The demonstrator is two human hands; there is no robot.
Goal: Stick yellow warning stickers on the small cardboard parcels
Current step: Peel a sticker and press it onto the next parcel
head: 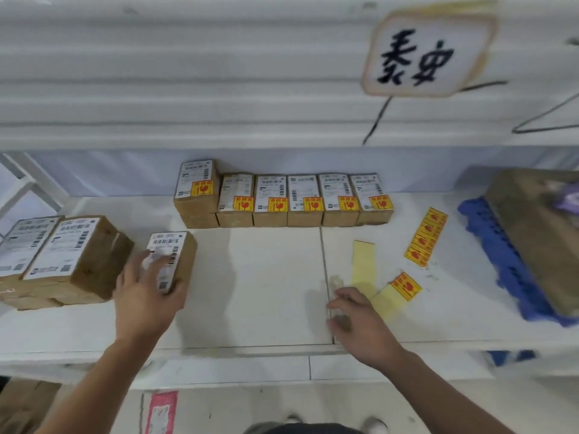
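Six stickered parcels (305,198) line the counter's (266,292) back edge. Left hand (147,296) grips unstickered parcel (178,255), left-centre. Unstickered stack (62,255) remains at left edge. Right hand (354,321) blurred, grip unclear, beside loose sticker (406,286).

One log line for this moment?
left hand: grips small parcel | right hand: blurred, beside sticker backing | stickered parcels: back row

We see bare shelf top (266,277) between fingers of left hand (147,289) and right hand (357,317): open lane. Ahead of fingertips, row of stickered parcels (282,202) walls back. Parcel stack (62,261) left of left fingers, lone parcel (180,258) in their grasp. Right of right fingers, backing paper (363,264), loose sticker (406,286), sticker strip (426,236) lie flat; beyond, blue pallet (501,261) with box (539,233) blocks.
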